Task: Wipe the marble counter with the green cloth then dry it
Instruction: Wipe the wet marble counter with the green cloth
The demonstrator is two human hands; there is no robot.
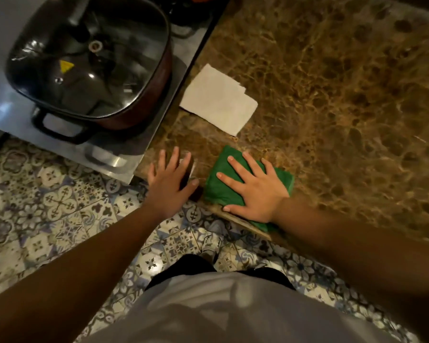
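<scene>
A folded green cloth lies on the brown marble counter right at its front edge. My right hand presses flat on the cloth, fingers spread, thumb at the counter's lip. My left hand rests flat and open on the counter's front corner, just left of the cloth, holding nothing. A folded white paper towel lies on the marble a little beyond the cloth.
Left of the counter stands a steel stove top with a dark pot under a glass lid. Below the counter edge is patterned tiled floor. The marble stretches on to the right and back.
</scene>
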